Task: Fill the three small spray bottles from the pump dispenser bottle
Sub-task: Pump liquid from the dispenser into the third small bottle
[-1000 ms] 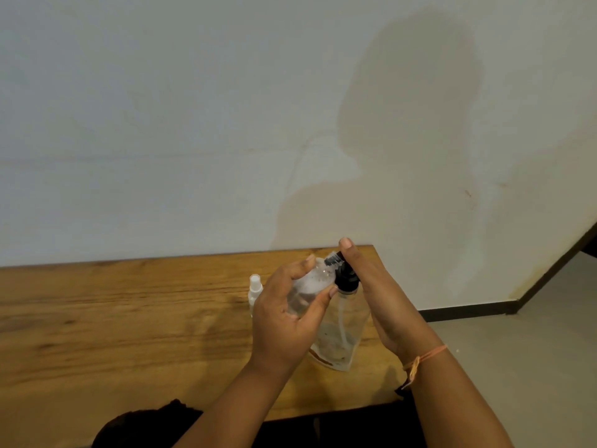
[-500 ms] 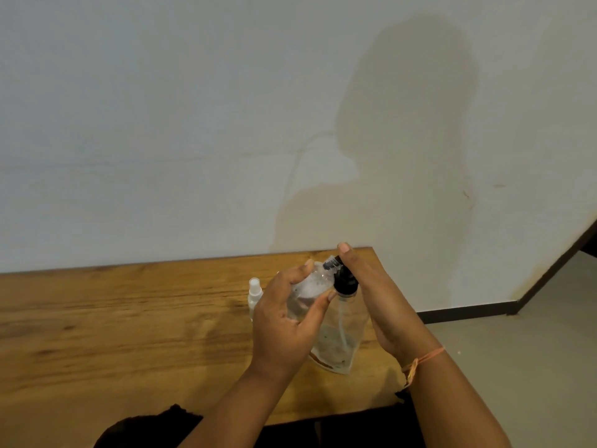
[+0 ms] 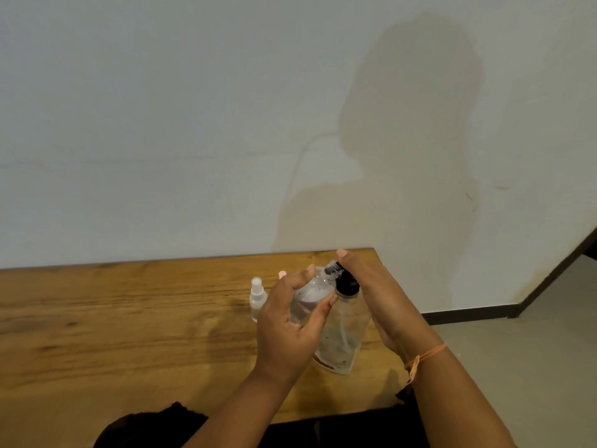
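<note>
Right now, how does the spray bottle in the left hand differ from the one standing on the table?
The held spray bottle is tilted in the left hand, neck at the black head of the pump dispenser bottle; the standing spray bottle is upright on the table, untouched. The standing one wears its spray top; the held one seems uncapped. Both are small and clear.
</note>
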Motion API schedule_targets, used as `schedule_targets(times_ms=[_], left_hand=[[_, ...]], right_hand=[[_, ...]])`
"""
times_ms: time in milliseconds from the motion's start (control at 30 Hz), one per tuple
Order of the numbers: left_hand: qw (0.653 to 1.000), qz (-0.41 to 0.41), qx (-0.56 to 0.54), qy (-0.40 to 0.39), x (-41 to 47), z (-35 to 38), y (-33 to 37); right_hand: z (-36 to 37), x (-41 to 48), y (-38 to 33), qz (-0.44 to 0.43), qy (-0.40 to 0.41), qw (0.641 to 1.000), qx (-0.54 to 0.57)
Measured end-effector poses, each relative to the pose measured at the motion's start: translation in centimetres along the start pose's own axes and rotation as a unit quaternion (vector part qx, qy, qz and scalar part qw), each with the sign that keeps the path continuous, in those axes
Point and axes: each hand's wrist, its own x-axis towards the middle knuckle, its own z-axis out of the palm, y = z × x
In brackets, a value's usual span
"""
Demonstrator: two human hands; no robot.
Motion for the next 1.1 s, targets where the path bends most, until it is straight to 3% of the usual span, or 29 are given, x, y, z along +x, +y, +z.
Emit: schedule_targets(times_ms=[167,500,833,1100], left_hand=[[1.0,0.023,0.007,-0.003,0.66,-0.09,0.25],[1.0,0.001,0.003,-0.008,-0.06,-0.22,-0.14],[0.999,0.034,0.035,0.002,0.92,-0.49,0.49],[1.0,0.0,0.012,-0.008,0.05,-0.26,-0.05]], right_hand=[[0.05,-0.31,-0.15,-0.025,-0.016,1.0,0.005],[-0.17,0.36,0.18,0.006,-0.008,1.0,-0.014],[0.15,-0.4,0.1,-0.022,-0.011,0.999,0.033],[0.23,-0.21,-0.4,-0.003,-0.007,0.999,0.035]])
